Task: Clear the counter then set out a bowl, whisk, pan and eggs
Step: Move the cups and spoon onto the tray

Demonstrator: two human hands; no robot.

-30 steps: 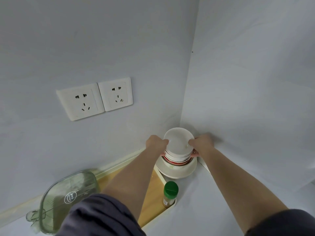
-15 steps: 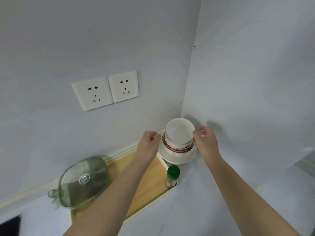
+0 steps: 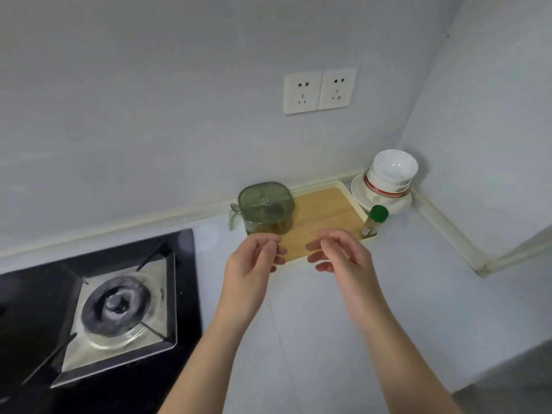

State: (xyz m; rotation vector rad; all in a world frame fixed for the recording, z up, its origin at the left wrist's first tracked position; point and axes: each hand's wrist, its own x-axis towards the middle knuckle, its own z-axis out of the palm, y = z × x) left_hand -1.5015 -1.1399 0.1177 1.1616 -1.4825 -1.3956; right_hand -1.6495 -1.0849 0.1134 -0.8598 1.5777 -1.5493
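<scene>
A stack of white bowls with red rims sits on a white plate in the far right corner of the counter. My left hand and my right hand hover side by side above the counter, in front of a wooden tray. Both hold nothing, their fingers loosely curled. The hands are well short of the bowls. On the tray's left end stands a green lidded container; a green-capped spice bottle stands at its right end.
A black gas hob with a burner fills the lower left. Two wall sockets sit above the tray. The pale counter runs into a corner on the right, with a raised trim along the walls.
Both hands let go of the bowl stack in the corner and drew back towards me. The view swung left and down, bringing the hob into sight.
</scene>
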